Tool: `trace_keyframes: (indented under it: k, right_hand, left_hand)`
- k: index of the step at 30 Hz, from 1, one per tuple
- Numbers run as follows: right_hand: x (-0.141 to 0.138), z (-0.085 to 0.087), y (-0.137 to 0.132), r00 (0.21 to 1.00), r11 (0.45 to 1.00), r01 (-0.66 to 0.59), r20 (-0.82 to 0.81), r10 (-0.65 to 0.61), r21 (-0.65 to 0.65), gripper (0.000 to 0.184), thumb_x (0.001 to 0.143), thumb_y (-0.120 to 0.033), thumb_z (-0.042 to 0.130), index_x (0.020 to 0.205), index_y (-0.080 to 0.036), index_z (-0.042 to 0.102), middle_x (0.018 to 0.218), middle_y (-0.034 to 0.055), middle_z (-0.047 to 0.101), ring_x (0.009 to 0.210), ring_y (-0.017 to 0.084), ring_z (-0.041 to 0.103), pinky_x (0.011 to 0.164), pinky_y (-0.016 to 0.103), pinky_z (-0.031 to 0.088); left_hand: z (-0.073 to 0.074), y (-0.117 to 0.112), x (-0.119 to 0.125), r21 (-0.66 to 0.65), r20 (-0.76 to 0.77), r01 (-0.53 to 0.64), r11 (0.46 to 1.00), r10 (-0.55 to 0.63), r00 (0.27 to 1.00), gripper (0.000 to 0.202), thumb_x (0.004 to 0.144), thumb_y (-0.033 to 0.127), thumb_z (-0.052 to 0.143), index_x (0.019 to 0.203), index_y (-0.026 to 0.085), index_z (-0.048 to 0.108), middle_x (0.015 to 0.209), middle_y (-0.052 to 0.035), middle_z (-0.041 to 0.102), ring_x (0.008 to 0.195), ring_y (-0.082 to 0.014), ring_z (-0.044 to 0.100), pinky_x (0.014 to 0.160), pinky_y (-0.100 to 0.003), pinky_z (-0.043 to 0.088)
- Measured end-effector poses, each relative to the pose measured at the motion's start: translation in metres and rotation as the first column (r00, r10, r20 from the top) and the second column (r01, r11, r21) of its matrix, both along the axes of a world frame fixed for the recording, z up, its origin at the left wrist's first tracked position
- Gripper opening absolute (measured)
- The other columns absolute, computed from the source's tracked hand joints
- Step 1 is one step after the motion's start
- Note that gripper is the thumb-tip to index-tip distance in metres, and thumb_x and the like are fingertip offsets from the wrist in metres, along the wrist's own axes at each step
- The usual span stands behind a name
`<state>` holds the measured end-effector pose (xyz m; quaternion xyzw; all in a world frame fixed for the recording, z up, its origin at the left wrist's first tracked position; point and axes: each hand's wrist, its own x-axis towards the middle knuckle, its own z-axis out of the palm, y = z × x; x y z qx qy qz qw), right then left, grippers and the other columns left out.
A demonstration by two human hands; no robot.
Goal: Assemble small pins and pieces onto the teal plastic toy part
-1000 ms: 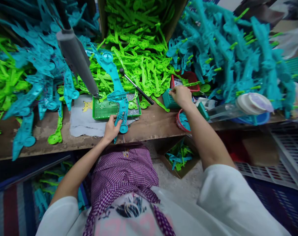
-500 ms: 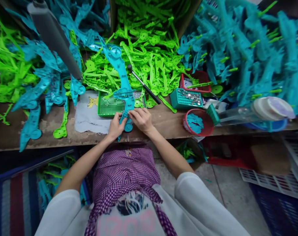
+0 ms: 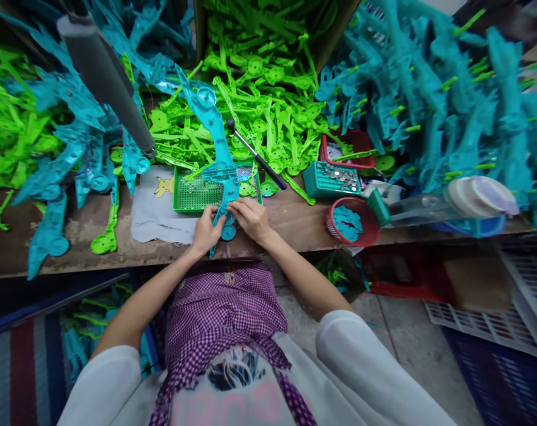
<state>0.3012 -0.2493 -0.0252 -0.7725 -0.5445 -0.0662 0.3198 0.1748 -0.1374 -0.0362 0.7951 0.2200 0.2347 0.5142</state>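
Observation:
A long blue plastic shell lies at the middle of the bench, its near end close to the front edge. My left hand is closed on that near end from the left, thumb and fingers pinching it. From the right, my right hand has its fingertips pressed together at the shell; any small part between them is too small to make out. Under the shell's middle sits a green perforated basket with small shiny pieces at its right. A slim rod with a dark handle lies beside the shell.
Green plastic parts are heaped behind. Blue shells are piled left and right. A grey tool hangs at upper left. On the right stand a teal box of metal discs, a red basket and a clear jar.
The whole view has shifted slightly to the left. Both hands stay at the shell's near end, and my right fingertips have shifted a little on it.

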Motion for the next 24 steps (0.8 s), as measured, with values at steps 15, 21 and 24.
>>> trace_keyframes:
  k: [15,21,24]
  right_hand:
    - [-0.063,0.031,-0.063,0.660,0.872,0.457,-0.725,-0.198,0.178,0.045,0.093,-0.050,0.044,0.129,-0.026,0.057,0.120,0.0104,0.065,0.114,0.025,0.061,0.096,0.046,0.051]
    - [-0.072,0.053,-0.075,0.176,0.940,0.315,-0.981,0.081,0.134,0.037,0.070,-0.049,0.076,0.089,-0.023,0.059,0.075,-0.0002,0.069,0.064,0.017,0.067,0.063,0.031,0.057]
    - [-0.064,0.075,-0.111,0.162,0.976,0.208,-0.986,0.037,0.071,0.030,0.070,-0.042,0.078,0.085,-0.023,0.059,0.064,-0.0021,0.066,0.054,0.015,0.061,0.052,0.028,0.052]
  left_hand:
    - [0.007,-0.031,-0.028,-0.046,-0.009,0.065,0.997,-0.066,0.998,0.021,0.085,0.039,0.059,0.095,0.022,0.052,0.082,-0.0024,0.068,0.072,-0.0180,0.066,0.066,-0.030,0.052]
    - [0.013,-0.086,-0.068,-0.125,-0.052,0.288,0.949,-0.297,0.954,0.037,0.086,0.050,0.060,0.110,0.023,0.055,0.096,-0.0077,0.071,0.085,-0.0233,0.069,0.077,-0.038,0.055]
    - [0.024,-0.086,-0.096,-0.258,-0.028,0.519,0.815,-0.543,0.839,0.074,0.071,0.068,0.067,0.129,0.025,0.052,0.129,-0.0133,0.061,0.118,-0.0309,0.059,0.099,-0.046,0.049]
